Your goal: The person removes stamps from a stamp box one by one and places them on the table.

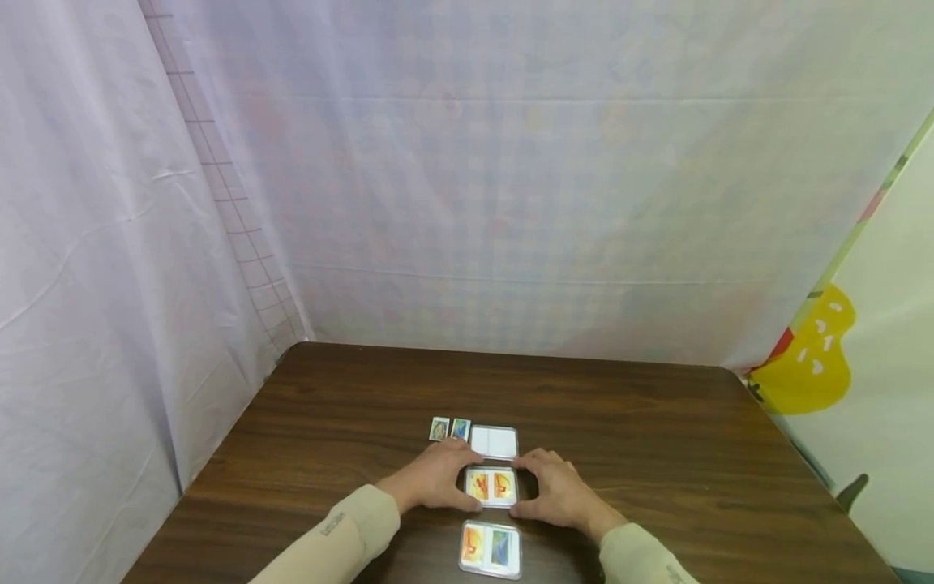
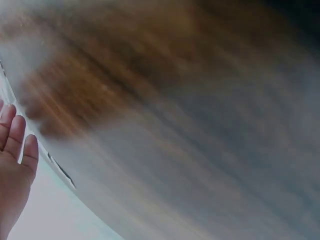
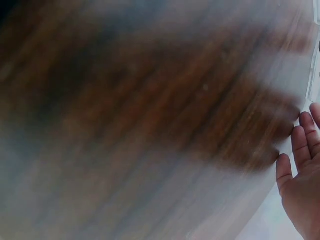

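Note:
A clear-edged flat case [image 1: 492,487] with two orange-and-yellow stamp-like pictures lies on the dark wood table between my hands. At its left side is my left hand [image 1: 436,474], thumb and forefinger spread toward the near and far corners. My right hand [image 1: 558,489] mirrors it on the right, fingertips right at the case's corners. In the left wrist view the fingers [image 2: 16,132] look straight and relaxed. The right wrist view shows loosely extended fingers [image 3: 301,147], with a clear case edge [image 3: 313,75] just beyond them.
Behind the middle case lies a similar case [image 1: 494,442] with a blank white inside. Nearer me is another case [image 1: 490,549] holding one orange and one blue-green picture. Two small stamp-like pictures [image 1: 449,428] lie beyond my left hand. White curtains [image 1: 496,203] hang behind the table [image 1: 328,389].

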Demonstrator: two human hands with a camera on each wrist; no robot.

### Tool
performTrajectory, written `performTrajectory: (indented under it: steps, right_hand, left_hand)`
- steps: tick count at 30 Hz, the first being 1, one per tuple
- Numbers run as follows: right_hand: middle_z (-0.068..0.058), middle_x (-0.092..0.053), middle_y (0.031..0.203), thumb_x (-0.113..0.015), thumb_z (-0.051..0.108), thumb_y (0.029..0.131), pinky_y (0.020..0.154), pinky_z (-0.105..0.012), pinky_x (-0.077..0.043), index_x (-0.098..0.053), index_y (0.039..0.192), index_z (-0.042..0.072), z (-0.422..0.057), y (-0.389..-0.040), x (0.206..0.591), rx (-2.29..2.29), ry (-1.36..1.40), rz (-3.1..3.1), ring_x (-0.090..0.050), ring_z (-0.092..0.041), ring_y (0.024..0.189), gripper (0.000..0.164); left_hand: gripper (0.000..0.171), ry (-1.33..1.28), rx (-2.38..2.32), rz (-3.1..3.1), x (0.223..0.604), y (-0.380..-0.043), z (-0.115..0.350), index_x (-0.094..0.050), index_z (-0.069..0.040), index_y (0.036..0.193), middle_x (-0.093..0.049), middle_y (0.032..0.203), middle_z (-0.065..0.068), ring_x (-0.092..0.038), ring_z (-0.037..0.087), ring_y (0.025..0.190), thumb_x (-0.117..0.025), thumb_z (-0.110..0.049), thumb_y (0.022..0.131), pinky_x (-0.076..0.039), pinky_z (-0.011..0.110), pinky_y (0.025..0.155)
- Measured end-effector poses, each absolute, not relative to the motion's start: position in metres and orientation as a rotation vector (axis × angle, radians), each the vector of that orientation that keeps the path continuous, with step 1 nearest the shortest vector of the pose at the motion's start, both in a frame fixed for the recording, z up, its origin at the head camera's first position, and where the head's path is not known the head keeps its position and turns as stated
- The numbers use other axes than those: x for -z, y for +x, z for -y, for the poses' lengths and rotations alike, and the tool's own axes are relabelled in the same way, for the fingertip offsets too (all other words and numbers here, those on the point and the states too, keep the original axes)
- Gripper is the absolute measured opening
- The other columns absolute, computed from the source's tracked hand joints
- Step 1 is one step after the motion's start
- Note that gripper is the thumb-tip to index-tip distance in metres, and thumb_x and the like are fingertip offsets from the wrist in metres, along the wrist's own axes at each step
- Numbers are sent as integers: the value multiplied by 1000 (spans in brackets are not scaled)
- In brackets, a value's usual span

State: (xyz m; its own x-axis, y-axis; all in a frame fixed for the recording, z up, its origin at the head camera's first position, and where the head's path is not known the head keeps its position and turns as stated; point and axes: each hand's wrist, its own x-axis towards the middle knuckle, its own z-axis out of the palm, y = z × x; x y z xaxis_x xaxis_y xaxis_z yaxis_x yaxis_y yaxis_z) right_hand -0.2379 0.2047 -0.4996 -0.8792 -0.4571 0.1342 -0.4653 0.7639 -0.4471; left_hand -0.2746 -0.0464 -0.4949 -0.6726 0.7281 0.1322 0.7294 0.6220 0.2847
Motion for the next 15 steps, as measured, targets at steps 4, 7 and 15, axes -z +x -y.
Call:
performTrajectory:
  steps: [4, 7, 15]
  right_hand:
    - [-9, -59, 117, -85, 41, 70, 90, -58, -41, -63, 125, 4, -203, -238, 498, -752, 762, 2947, -53, -35, 112, 69]
    - [-9, -58, 118, -86, 41, 70, 90, -58, -40, -63, 125, 4, -203, -237, 497, -750, 746, 2964, -52, -34, 112, 70]
    - [-7, -57, 118, -86, 42, 70, 90, -55, -40, -64, 123, 5, -200, -237, 497, -759, 742, 2987, -50, -32, 112, 69]
  left_hand:
    - [71, -1275, 460, 2833, 497, -275, 45, -64, -10, 130, -61, 123, 4, -52, 18, 118, -82, -49, 73, -39, 34, 104]
    - [70, -1287, 436, 2829, 497, -276, 44, -64, -10, 129, -61, 124, 5, -52, 19, 120, -82, -49, 74, -39, 34, 105]
    - [64, -1301, 418, 2822, 495, -275, 45, -67, -12, 125, -62, 119, 2, -53, 17, 115, -81, -48, 74, -41, 34, 101]
